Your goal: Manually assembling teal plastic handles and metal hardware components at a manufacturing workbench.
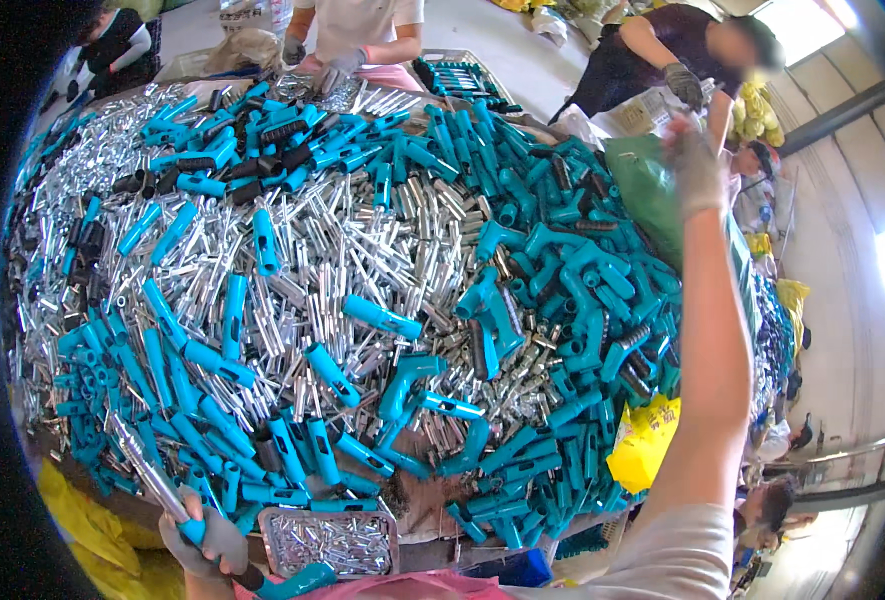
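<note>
My left hand, in a grey glove, is wrapped round a tool with a long silver metal barrel and a teal-and-black body; the barrel slants up to the left, over the pile's near edge. My right arm stretches far up to the right. My right hand, in a grey glove, is raised beside a green sack; its fingers are smeared by motion, so any hold is hidden. Between the hands spreads a heap of teal plastic tubes, teal angled handles and silver metal rods.
A tray of small metal parts stands at the near edge. A yellow bag lies under my right forearm. Across the heap, a person with gloved hands works; another gloved hand is close beyond my right hand. A crate holds teal parts.
</note>
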### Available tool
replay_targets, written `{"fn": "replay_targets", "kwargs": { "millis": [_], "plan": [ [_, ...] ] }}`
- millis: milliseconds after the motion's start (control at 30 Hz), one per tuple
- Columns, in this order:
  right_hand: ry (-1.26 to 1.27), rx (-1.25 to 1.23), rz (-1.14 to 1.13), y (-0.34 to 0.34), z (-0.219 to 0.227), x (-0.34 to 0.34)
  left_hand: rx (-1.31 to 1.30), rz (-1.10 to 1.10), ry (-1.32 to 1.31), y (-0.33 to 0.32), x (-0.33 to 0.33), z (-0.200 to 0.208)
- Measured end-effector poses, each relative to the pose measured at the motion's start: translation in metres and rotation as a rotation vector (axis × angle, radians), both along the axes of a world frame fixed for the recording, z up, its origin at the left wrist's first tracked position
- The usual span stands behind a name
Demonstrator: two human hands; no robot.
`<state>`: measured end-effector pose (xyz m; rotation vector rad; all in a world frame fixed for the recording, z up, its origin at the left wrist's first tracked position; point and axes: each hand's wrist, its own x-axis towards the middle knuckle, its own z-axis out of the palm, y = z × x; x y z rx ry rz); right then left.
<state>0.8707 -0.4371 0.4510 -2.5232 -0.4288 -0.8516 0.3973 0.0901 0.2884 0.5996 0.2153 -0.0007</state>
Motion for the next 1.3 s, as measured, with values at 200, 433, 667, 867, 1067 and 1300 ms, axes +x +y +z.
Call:
{"fn": "replay_targets", "kwargs": {
  "millis": [200,433,667,867,1067,1300],
  "plan": [
    [0.737,0.418,0.372,0.148,-0.071,-0.183,-0.234,-0.154,-0.100,0.012,-0.003,-0.024],
    [0.665,-0.121,0.552,0.258,-0.095,-0.294,-0.287,-0.438,-0.249,0.030,-0.041,-0.024],
    [0.691,0.118,1.074,0.320,-0.118,-0.430,-0.188,-0.505,-0.124,0.028,-0.128,-0.044],
    [0.914,0.435,1.123,0.331,-0.191,-0.607,0.188,-0.578,0.018,0.016,-0.258,-0.110],
    [1.098,0.378,0.903,0.315,-0.274,-0.749,0.364,-0.661,-0.202,-0.004,-0.373,-0.182],
    [1.003,0.329,1.008,0.303,-0.296,-0.828,1.168,-0.198,-0.557,-0.004,-0.452,-0.227]
  ]
}}
